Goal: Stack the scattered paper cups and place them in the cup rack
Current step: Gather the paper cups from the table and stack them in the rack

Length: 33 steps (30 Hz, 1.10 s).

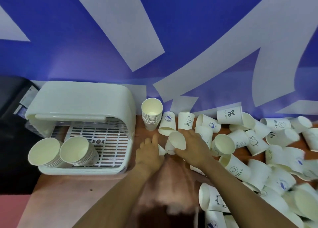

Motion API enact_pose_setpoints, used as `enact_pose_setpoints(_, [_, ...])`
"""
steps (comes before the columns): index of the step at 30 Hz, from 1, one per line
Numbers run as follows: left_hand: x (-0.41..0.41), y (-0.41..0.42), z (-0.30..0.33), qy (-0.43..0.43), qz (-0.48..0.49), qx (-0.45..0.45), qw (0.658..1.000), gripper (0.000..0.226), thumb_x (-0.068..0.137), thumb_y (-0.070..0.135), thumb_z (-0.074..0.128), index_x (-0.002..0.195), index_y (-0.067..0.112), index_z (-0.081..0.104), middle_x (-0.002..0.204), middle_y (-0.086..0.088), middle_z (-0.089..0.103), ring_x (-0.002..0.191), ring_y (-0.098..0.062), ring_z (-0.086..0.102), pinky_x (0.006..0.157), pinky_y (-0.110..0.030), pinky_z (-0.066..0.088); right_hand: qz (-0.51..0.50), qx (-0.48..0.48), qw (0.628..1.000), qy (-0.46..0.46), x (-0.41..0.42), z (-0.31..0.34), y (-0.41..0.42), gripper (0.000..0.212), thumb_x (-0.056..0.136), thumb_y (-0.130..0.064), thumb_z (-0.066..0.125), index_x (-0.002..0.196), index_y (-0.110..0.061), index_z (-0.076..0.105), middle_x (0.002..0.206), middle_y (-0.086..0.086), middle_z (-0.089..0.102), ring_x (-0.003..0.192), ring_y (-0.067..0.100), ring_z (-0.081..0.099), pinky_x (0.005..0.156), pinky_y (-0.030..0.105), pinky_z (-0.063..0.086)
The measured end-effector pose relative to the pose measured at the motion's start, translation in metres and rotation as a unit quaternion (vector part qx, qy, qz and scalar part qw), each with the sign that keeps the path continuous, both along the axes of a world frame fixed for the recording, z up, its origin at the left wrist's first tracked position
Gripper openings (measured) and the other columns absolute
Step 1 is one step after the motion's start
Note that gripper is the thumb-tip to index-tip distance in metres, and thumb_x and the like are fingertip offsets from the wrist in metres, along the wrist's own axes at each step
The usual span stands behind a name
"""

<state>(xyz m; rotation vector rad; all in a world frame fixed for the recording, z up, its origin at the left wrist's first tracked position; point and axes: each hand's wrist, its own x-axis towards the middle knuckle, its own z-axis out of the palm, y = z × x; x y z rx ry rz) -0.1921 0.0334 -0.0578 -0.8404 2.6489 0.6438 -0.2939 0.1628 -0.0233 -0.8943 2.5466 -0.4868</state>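
My right hand point(191, 147) grips a white paper cup point(177, 139) tilted with its mouth toward me, at the table's middle. My left hand point(149, 152) is beside it, fingers around another cup point(162, 149) that is mostly hidden. The white cup rack point(80, 169) stands at the left with its lid raised; two stacks of cups point(43, 152) point(77, 149) lean inside it. An upright stack point(152, 114) stands right of the rack. Several loose cups point(239, 167) lie scattered over the right side.
A blue and white banner point(154, 38) hangs right behind the table. The wooden tabletop point(68, 193) shows bare in front of the rack. A black object point(12, 97) sits behind the rack at the far left.
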Motion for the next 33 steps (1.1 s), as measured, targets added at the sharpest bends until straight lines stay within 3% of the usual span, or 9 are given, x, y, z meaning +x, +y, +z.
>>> enact_pose_setpoints(9, [0.067,0.005,0.037,0.116,-0.006,0.101,0.988,0.091,0.077,0.037,0.066,0.149,0.030,0.010,0.137,-0.001,0.032,0.124,-0.025,0.045,0.095,-0.042,0.046,-0.042,-0.003,0.999,0.023,0.041,0.037,0.013,0.069,0.076,-0.040,0.069,0.137,-0.026,0.040,0.133,0.001,0.048,0.119,0.022,0.046,0.092,0.035,0.043])
enact_pose_setpoints(14, [0.095,-0.010,0.067,0.179,-0.005,0.095,0.979,0.081,0.079,0.035,0.068,0.146,0.025,0.024,0.140,-0.001,0.028,0.121,-0.023,0.049,0.094,-0.036,0.046,-0.049,-0.016,0.998,0.039,0.076,0.057,0.000,0.072,0.074,-0.052,0.068,0.137,-0.026,0.042,0.134,-0.001,0.046,0.122,0.021,0.045,0.095,0.035,0.041])
enact_pose_setpoints(18, [0.128,-0.025,0.091,0.237,-0.007,0.085,0.968,0.070,0.077,0.037,0.070,0.137,0.025,0.037,0.129,0.001,0.033,0.109,-0.021,0.053,0.086,-0.031,0.046,-0.063,-0.027,0.997,0.047,0.106,0.071,-0.012,0.075,0.070,-0.058,0.070,0.133,-0.026,0.045,0.131,-0.003,0.047,0.120,0.020,0.046,0.095,0.035,0.042])
enact_pose_setpoints(21, [0.162,-0.042,0.092,0.225,-0.010,0.102,0.969,0.072,0.071,0.033,0.075,0.133,0.020,0.039,0.125,0.001,0.035,0.112,-0.017,0.047,0.087,-0.024,0.041,-0.058,-0.024,0.997,0.044,0.128,0.075,-0.025,0.074,0.068,-0.061,0.070,0.129,-0.026,0.047,0.130,-0.003,0.048,0.116,0.018,0.048,0.093,0.035,0.044])
enact_pose_setpoints(27, [0.214,-0.094,0.106,0.228,0.012,0.096,0.969,0.072,0.071,0.033,0.074,0.131,0.021,0.037,0.124,0.003,0.039,0.117,-0.017,0.042,0.096,-0.027,0.037,-0.018,-0.080,0.996,0.048,0.168,0.088,-0.071,0.053,0.073,-0.052,0.064,0.119,-0.029,0.053,0.117,-0.003,0.054,0.108,0.018,0.053,0.087,0.033,0.046])
enact_pose_setpoints(33, [0.249,-0.151,0.138,0.253,0.044,0.057,0.965,0.075,0.072,0.033,0.072,0.137,0.028,0.036,0.131,0.002,0.035,0.123,-0.021,0.041,0.100,-0.038,0.041,0.021,-0.113,0.991,0.066,0.199,0.100,-0.120,0.068,0.077,-0.037,0.067,0.138,-0.026,0.040,0.134,-0.001,0.043,0.123,0.017,0.043,0.094,0.027,0.039])
